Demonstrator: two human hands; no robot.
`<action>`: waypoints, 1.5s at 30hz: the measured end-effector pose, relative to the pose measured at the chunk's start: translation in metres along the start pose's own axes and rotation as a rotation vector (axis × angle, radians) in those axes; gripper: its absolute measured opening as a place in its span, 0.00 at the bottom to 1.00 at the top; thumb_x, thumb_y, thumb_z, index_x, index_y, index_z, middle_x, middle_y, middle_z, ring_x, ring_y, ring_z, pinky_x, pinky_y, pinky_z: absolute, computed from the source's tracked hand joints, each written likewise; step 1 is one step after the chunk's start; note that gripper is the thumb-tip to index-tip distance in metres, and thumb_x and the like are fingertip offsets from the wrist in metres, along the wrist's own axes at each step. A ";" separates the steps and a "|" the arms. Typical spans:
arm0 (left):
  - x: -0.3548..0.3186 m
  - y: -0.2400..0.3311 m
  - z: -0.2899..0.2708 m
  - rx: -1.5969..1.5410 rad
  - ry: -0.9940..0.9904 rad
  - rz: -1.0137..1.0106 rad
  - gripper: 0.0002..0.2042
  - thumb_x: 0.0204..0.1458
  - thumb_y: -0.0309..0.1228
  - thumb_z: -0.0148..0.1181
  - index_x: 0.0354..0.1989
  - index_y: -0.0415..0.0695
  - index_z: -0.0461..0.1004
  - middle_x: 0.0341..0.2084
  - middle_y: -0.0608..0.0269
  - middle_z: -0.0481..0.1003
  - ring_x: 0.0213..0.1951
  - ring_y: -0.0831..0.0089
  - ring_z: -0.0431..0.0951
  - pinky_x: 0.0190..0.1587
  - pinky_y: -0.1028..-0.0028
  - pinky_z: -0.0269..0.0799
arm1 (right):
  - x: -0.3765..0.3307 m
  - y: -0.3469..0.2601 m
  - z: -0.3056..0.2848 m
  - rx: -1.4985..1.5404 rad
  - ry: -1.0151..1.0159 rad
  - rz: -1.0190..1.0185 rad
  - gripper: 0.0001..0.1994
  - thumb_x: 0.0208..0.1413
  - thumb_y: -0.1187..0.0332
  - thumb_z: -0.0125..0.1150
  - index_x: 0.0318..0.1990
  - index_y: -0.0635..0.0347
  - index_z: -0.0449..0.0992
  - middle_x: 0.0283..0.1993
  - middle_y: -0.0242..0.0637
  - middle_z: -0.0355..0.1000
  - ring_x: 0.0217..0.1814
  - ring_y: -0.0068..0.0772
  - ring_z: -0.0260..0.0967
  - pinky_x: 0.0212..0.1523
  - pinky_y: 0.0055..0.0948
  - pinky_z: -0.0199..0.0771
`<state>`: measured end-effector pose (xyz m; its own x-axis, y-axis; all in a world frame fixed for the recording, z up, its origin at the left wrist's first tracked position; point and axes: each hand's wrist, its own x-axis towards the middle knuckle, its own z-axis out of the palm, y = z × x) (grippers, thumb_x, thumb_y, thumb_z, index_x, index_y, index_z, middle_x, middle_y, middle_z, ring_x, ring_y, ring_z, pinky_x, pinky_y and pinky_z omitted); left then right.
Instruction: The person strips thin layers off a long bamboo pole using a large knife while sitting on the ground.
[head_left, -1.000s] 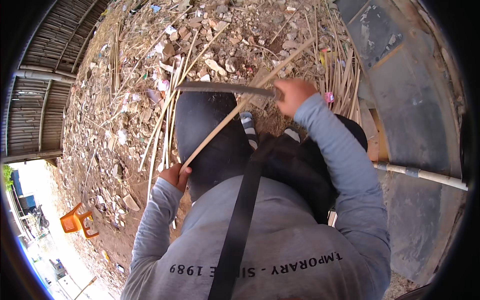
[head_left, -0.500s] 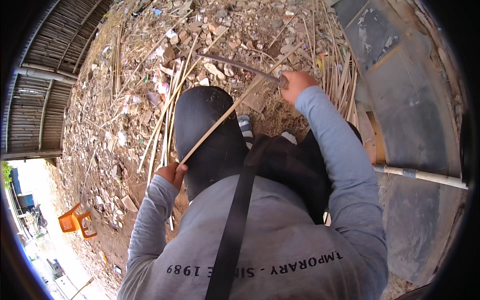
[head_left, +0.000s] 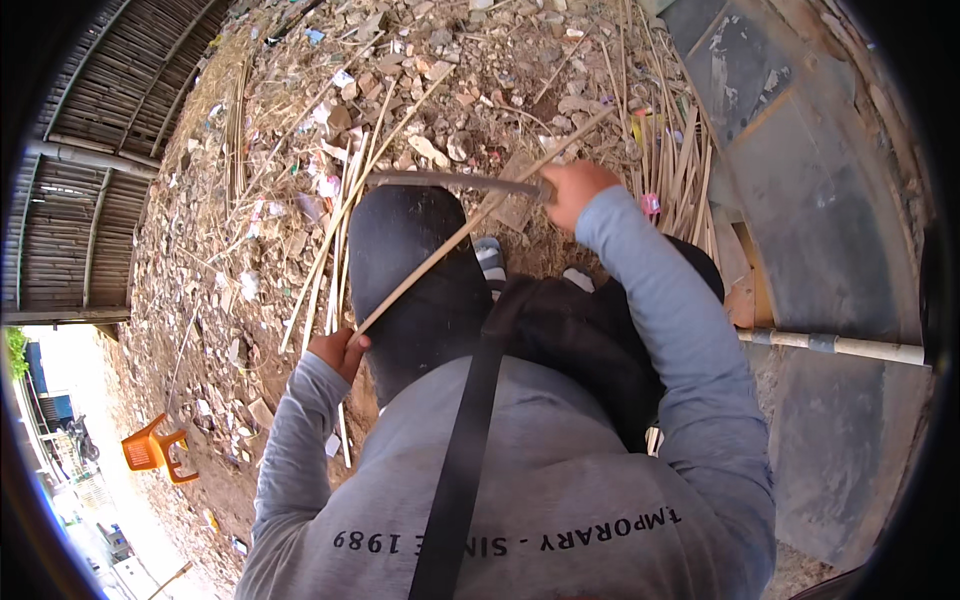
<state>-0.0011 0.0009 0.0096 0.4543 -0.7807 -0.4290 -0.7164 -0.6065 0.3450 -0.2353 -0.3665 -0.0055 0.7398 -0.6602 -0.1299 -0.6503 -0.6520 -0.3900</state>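
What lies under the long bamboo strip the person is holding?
The bamboo strip crosses the person's dark-trousered knee, left hand at its lower end. Beyond lies rubble ground with loose sticks. Ground beneath the knee is hidden.

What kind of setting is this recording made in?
Probably an outdoor yard used for splitting bamboo or cane: rubble-strewn dirt ground, loose split strips lying about, a slatted bamboo wall, and an orange plastic chair outside.
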 end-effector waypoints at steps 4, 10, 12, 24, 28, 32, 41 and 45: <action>0.003 0.010 -0.001 -0.018 0.018 0.040 0.27 0.60 0.54 0.45 0.34 0.38 0.74 0.23 0.41 0.74 0.31 0.42 0.76 0.34 0.55 0.70 | 0.008 0.016 0.001 0.007 0.055 0.057 0.14 0.44 0.63 0.60 0.40 0.55 0.76 0.36 0.48 0.76 0.42 0.53 0.73 0.46 0.43 0.74; 0.000 0.000 0.000 -0.044 0.001 0.017 0.25 0.60 0.53 0.45 0.35 0.39 0.74 0.24 0.41 0.75 0.32 0.43 0.76 0.35 0.55 0.70 | -0.013 -0.015 -0.013 -0.037 0.029 -0.016 0.13 0.45 0.64 0.61 0.40 0.53 0.76 0.33 0.48 0.76 0.39 0.53 0.74 0.42 0.45 0.74; 0.004 0.020 -0.004 -0.040 -0.029 -0.002 0.25 0.60 0.52 0.45 0.36 0.39 0.74 0.25 0.41 0.75 0.33 0.42 0.76 0.36 0.56 0.71 | -0.005 0.025 0.006 0.012 0.063 0.082 0.14 0.45 0.64 0.61 0.42 0.53 0.77 0.34 0.48 0.76 0.39 0.52 0.74 0.42 0.45 0.74; 0.004 0.011 -0.009 0.031 0.005 0.045 0.26 0.60 0.53 0.45 0.32 0.37 0.73 0.24 0.40 0.74 0.31 0.40 0.76 0.34 0.54 0.70 | 0.005 0.048 -0.008 0.040 0.178 0.192 0.19 0.44 0.65 0.63 0.47 0.57 0.76 0.37 0.50 0.76 0.41 0.52 0.74 0.44 0.41 0.74; 0.002 -0.010 0.002 0.005 0.008 0.050 0.26 0.60 0.52 0.46 0.31 0.37 0.72 0.23 0.41 0.74 0.31 0.41 0.76 0.33 0.54 0.70 | -0.005 0.013 -0.017 0.009 0.104 0.130 0.21 0.42 0.64 0.65 0.48 0.57 0.76 0.39 0.50 0.76 0.43 0.52 0.74 0.45 0.40 0.74; 0.011 0.003 -0.004 0.014 -0.041 0.047 0.25 0.60 0.52 0.46 0.33 0.38 0.73 0.24 0.41 0.75 0.32 0.42 0.76 0.35 0.55 0.70 | 0.009 0.045 -0.006 0.117 0.116 0.251 0.25 0.42 0.62 0.66 0.51 0.57 0.75 0.41 0.48 0.77 0.43 0.51 0.74 0.47 0.39 0.74; 0.007 -0.010 -0.007 0.017 -0.073 0.036 0.21 0.60 0.47 0.49 0.34 0.38 0.74 0.24 0.42 0.75 0.33 0.43 0.76 0.35 0.55 0.70 | -0.001 0.043 -0.016 -0.095 0.078 0.185 0.23 0.46 0.62 0.62 0.53 0.53 0.74 0.45 0.48 0.75 0.48 0.49 0.73 0.51 0.40 0.73; 0.011 -0.021 -0.002 -0.047 -0.020 0.107 0.17 0.59 0.43 0.51 0.34 0.38 0.74 0.24 0.42 0.75 0.33 0.42 0.76 0.35 0.55 0.70 | 0.007 0.069 -0.027 0.011 0.086 0.408 0.25 0.44 0.62 0.64 0.53 0.56 0.73 0.47 0.49 0.74 0.49 0.49 0.73 0.51 0.40 0.73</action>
<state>0.0201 0.0050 -0.0012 0.3651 -0.8386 -0.4042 -0.7343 -0.5263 0.4288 -0.2796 -0.4261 -0.0090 0.4044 -0.8927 -0.1991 -0.8847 -0.3267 -0.3326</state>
